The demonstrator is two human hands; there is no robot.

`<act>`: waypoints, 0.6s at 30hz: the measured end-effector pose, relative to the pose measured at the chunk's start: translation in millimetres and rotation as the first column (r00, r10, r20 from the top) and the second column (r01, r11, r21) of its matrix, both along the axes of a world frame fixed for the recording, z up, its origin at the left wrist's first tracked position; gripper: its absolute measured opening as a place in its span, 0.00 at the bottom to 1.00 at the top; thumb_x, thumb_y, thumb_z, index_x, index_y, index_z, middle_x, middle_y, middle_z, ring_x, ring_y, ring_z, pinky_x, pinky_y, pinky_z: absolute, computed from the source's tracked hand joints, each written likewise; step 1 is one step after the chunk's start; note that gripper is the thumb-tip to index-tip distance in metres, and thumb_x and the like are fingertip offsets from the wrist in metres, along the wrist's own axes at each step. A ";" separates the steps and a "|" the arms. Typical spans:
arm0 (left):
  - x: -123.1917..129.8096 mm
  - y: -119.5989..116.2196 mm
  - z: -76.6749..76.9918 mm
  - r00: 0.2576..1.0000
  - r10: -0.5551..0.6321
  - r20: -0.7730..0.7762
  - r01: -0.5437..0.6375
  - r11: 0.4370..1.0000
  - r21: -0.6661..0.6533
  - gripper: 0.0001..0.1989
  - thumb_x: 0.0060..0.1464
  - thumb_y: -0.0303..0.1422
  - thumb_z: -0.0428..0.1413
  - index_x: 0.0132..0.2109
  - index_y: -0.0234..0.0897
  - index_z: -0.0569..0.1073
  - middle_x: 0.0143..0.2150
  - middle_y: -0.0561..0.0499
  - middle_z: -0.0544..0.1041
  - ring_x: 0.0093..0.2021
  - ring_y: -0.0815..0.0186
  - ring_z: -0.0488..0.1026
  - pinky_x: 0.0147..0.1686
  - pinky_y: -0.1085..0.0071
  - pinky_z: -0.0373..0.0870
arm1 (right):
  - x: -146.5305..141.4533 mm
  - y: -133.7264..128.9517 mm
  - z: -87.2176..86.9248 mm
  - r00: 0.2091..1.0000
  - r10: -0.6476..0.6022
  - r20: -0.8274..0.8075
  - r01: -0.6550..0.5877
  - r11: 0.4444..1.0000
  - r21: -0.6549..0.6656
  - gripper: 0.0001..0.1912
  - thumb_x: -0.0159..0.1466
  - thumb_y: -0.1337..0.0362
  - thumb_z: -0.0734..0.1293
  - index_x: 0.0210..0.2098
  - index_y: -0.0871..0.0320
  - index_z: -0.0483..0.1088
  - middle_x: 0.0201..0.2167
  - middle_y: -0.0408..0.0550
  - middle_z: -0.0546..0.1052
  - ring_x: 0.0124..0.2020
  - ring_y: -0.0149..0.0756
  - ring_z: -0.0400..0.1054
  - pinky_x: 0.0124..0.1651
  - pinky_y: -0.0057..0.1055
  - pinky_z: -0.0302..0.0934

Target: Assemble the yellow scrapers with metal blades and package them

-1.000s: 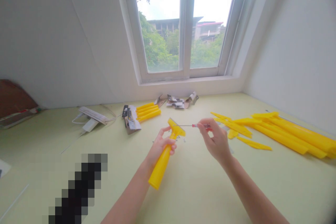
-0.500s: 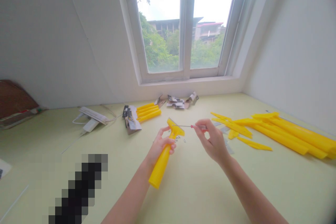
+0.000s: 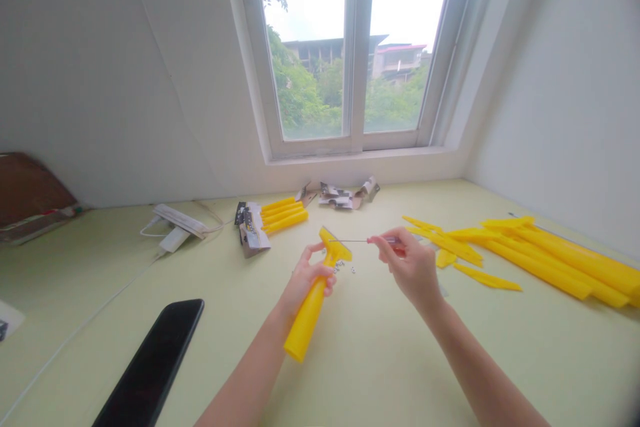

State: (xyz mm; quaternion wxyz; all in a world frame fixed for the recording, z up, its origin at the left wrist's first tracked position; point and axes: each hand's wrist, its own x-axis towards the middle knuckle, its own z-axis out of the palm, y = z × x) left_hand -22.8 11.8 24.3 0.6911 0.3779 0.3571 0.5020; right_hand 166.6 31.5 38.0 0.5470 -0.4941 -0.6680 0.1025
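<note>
My left hand (image 3: 309, 278) is wrapped around the neck of a yellow scraper (image 3: 306, 320), its wide head tilted up and away from me. Between the fingers and thumb of my right hand (image 3: 411, 260) is a screwdriver (image 3: 353, 241) with a reddish handle. The thin shaft points left, and its tip meets the scraper's head; whether it sits in a screw is too small to tell. Several small metal screws or nuts (image 3: 339, 265) lie on the table just behind the scraper's neck.
Yellow handles with printed card packaging (image 3: 255, 233) lie at the back left. Crumpled packaging (image 3: 345, 197) rests below the window. Long yellow tubes (image 3: 560, 257) and flat yellow pieces (image 3: 487, 276) spread over the right. A black phone (image 3: 153, 360) and a power strip (image 3: 179, 220) are on the left.
My right hand has turned slightly around the screwdriver handle, its fingers now more closed over it. The left hand and scraper have stayed nearly still.
</note>
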 end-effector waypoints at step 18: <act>0.2 -0.6 1.8 1.000 0.012 -0.005 -0.012 1.000 0.002 0.26 0.39 0.25 0.53 0.48 0.41 0.56 0.28 0.55 0.68 0.19 0.77 0.61 0.19 0.80 0.53 | 0.2 -2.9 1.1 0.994 0.079 0.074 -0.085 0.993 0.085 0.08 0.59 0.59 0.61 0.30 0.57 0.65 0.24 0.44 0.74 0.22 0.29 0.67 0.24 0.24 0.62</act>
